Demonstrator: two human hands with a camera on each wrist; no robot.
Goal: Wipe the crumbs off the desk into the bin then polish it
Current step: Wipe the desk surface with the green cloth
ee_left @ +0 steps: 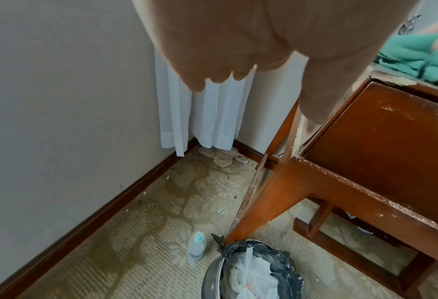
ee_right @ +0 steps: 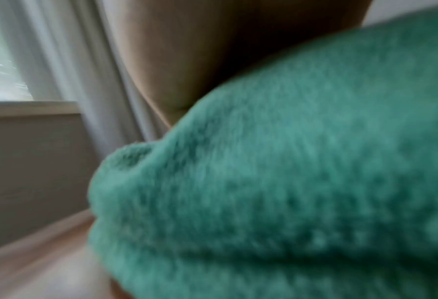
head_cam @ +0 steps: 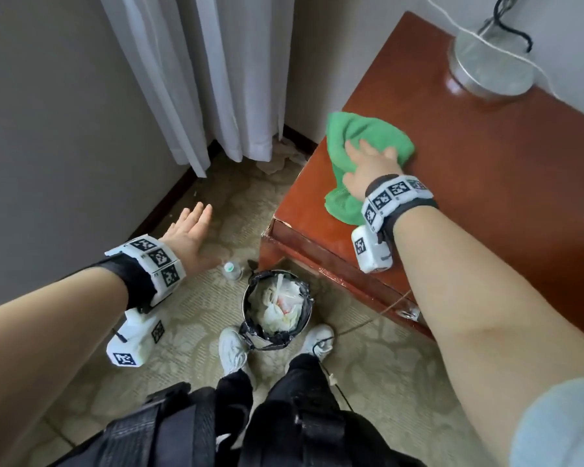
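Observation:
A green cloth (head_cam: 361,136) lies bunched on the red-brown desk (head_cam: 503,203), close to its front left corner. My right hand (head_cam: 368,163) presses palm-down on the cloth, fingertips sunk in its folds. In the right wrist view the cloth (ee_right: 289,182) fills the frame under my palm (ee_right: 213,50). My left hand (head_cam: 194,224) hovers flat over the carpet left of the desk, holding nothing. The round bin (head_cam: 250,298), lined in black and holding white plastic bags, stands on the floor below the desk corner. No crumbs show on the desk top.
My two white shoes flank the bin. A small clear bottle (head_cam: 231,269) lies on the carpet beside it. A lamp base (head_cam: 493,65) with cords sits at the desk's back. White curtains (head_cam: 216,79) hang in the corner over crumpled rags. The desk's edge (ee_left: 391,81) is chipped.

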